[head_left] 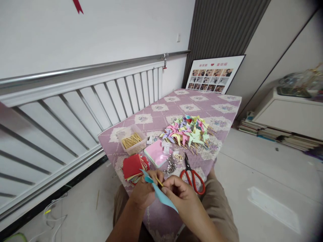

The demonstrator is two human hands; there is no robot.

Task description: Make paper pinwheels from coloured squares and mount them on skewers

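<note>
My left hand (144, 191) and my right hand (182, 196) meet low in the view, just in front of the table's near edge. Both are closed on a light blue folded paper piece (161, 196). A thin yellow wooden stick (159, 182) shows between the fingers against the paper; which hand pinches it I cannot tell. Just beyond the hands lie a stack of red paper squares (133, 166), a stack of pink paper squares (155, 153) and red-handled scissors (193, 176).
A clear tub of wooden sticks (132, 141) and a heap of finished paper pinwheels (188, 132) sit on the purple patterned table cover (202, 104). A small clear dish (178, 156) and metal bits (171, 167) lie nearby. A white slatted rail (75, 111) runs on the left; a photo board (213, 75) leans behind.
</note>
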